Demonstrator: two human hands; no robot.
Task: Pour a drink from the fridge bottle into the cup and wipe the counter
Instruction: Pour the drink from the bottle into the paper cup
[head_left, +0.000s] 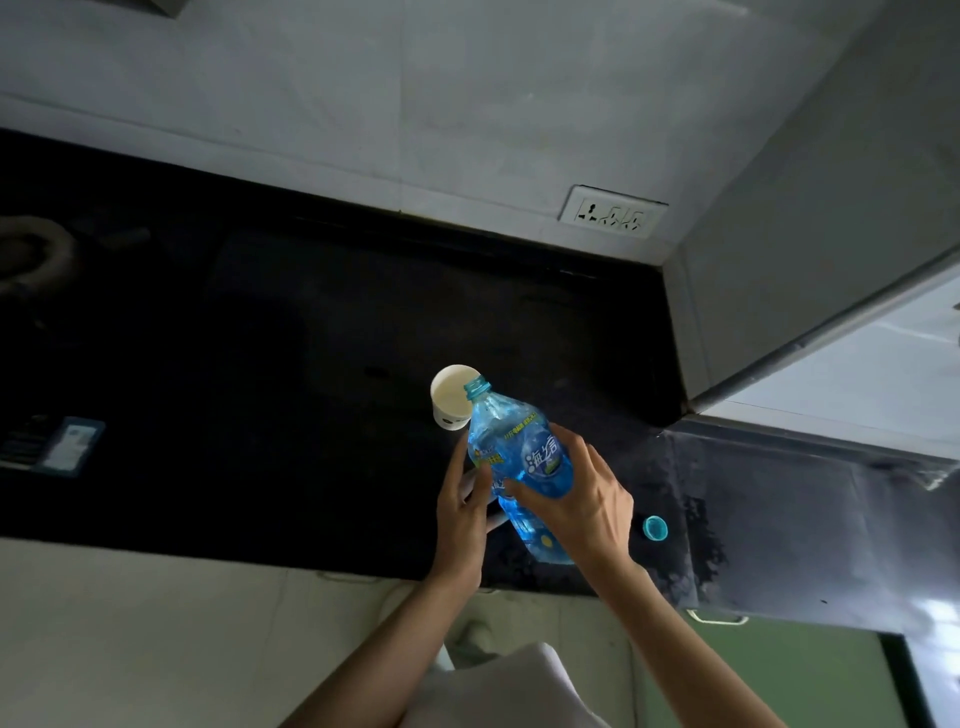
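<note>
Right hand (576, 499) fingers curl around the blue bottle (519, 467); the left hand (462, 506) grips its other side. The bottle's long axis slants up-left, its open mouth over the rim of the white cup (453, 397) on the dark counter (260, 364). The bottle's base is hidden behind the right wrist. Both forearms reach forward. The cap (655, 528) lies just right.

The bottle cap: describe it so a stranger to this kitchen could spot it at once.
Start at the black counter and find the two hands tilting the blue bottle toward the white cup. Just right of the right hand, near the counter's front edge, lies the bottle cap. It is small, round and bright blue, lying alone and untouched.
</note>
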